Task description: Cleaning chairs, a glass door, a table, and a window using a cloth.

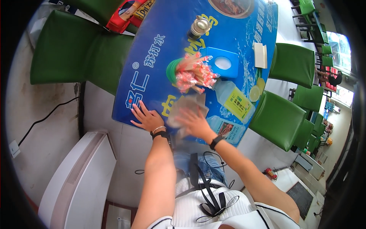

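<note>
My left hand [149, 117] lies with spread fingers on the near left corner of the blue printed table [154, 17]. Blurred, my right hand [194, 121] is on a pale grey cloth [178, 110] near the table's front edge; whether its fingers grip the cloth cannot be told. Just beyond the cloth, a green ribbed holder [172, 71] lies or leans with many plastic-wrapped chopstick-like sticks [196, 71] pointing right. A blue tissue box [228, 61] touches or nearly touches them. Farther back is a glass-and-metal jar [198, 27].
A white folded card or small box [260, 55] is at the table's right edge. Green chairs [280, 120] stand along the right side, another green chair [65, 48] at the left. A white appliance [83, 177] is at lower left. A person [334, 78] is far off at right.
</note>
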{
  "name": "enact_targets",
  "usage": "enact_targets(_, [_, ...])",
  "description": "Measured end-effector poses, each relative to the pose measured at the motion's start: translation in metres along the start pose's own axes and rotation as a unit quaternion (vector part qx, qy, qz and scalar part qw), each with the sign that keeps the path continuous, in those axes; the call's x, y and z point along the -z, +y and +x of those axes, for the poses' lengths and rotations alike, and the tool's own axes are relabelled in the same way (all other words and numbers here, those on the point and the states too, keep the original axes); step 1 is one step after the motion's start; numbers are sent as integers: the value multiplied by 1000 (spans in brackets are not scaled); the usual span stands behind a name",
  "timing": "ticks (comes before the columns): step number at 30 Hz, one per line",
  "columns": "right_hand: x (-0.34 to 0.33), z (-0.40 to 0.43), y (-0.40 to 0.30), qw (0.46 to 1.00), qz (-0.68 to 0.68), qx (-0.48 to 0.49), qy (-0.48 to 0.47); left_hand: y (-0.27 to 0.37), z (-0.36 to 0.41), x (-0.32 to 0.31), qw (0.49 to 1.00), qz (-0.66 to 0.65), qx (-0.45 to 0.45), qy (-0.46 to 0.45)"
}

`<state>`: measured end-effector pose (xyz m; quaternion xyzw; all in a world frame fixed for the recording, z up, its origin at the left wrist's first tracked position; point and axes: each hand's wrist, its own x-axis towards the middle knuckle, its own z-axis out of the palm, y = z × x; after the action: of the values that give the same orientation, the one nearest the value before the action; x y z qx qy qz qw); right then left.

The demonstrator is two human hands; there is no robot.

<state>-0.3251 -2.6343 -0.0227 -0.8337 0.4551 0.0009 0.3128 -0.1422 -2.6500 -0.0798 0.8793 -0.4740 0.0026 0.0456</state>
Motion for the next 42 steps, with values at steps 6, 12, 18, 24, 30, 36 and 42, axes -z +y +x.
enact_targets(6, [47,48,91,995,13,-39,95,6,2,7,1000,2,12,-26])
enact_targets(12, [70,60,162,962,-211,-106,135,6,5,8,999,7,11,-41])
enact_targets(18, [31,-39,109,972,-110,-187,90,6,6,11,999,-6,15,-34])
enact_targets(24, [-16,-121,43,986,-88,-132,-44,5,1,9,999,-4,18,-39])
enact_targets(30, [23,-29,100,968,-114,-185,129,9,0,11,999,18,15,-33])
enact_targets(36, [80,64,170,918,-191,-230,261,12,3,9,999,33,1,-20])
enact_targets(42, [59,17,147,922,-152,-239,262,19,-2,8,999,44,-7,-6])
